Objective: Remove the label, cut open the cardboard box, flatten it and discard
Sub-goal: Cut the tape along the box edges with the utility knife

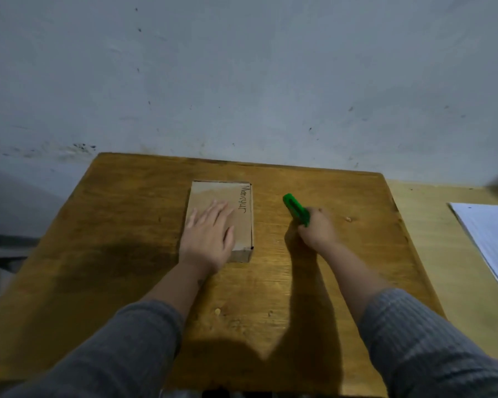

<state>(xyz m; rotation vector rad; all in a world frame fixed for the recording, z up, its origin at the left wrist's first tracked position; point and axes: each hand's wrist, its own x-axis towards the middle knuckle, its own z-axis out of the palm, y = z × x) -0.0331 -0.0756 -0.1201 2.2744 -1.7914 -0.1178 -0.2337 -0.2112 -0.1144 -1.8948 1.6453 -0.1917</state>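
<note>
A small brown cardboard box (227, 196) lies flat on the wooden table (127, 254), with handwritten black lettering along its right edge. My left hand (209, 234) rests palm-down on the box's near half, fingers spread. To the right of the box, my right hand (316, 228) is closed around a green utility knife (295, 208), whose tip points away and to the left, near the tabletop. The knife is a hand's width from the box and does not touch it. I cannot see whether a blade is out.
A grey wall (242, 81) rises right behind the table's far edge. A second, paler table (443, 254) adjoins on the right and carries a stack of white paper (495, 242). Small crumbs dot the wood near the front.
</note>
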